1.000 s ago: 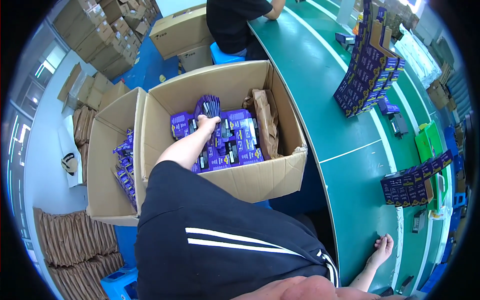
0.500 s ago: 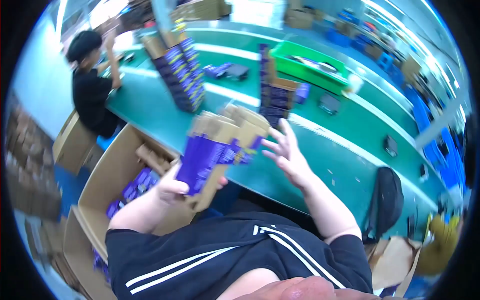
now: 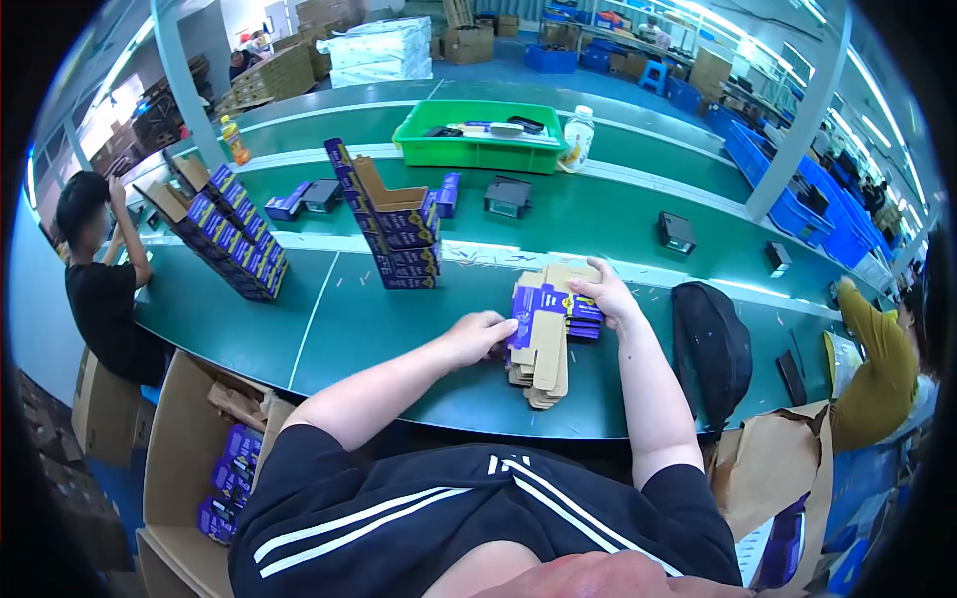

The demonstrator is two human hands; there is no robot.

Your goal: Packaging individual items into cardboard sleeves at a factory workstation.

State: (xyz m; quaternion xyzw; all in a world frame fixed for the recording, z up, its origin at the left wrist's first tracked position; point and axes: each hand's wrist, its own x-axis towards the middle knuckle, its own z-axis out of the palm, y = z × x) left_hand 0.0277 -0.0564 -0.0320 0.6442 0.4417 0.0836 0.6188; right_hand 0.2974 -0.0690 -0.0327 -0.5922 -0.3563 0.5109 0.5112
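Positioning of the flattened carton stack is above the near part of the green table, its lower end just inside the table's front edge, which bows along the person's torso. Green surface extends from the left forearm to the carton towers, and a narrower strip lies between the right forearm and the black bag. The left hand has its fingers drawn together at the stack's left edge; whether it grips or only steadies cannot be told. The right hand grips the upper right corner, thumb on top. Beyond the stack, to the left, stand a purple carton tower with an open top and a second tower. Farther back are a green tray, a white bottle beside it and a black device. The black bag limits sideways travel on the right; the open cardboard box sits below the table edge at left. The stack's long axis runs steeply from upper right to lower left, brown flaps at both ends, with a purple printed face upward between them.
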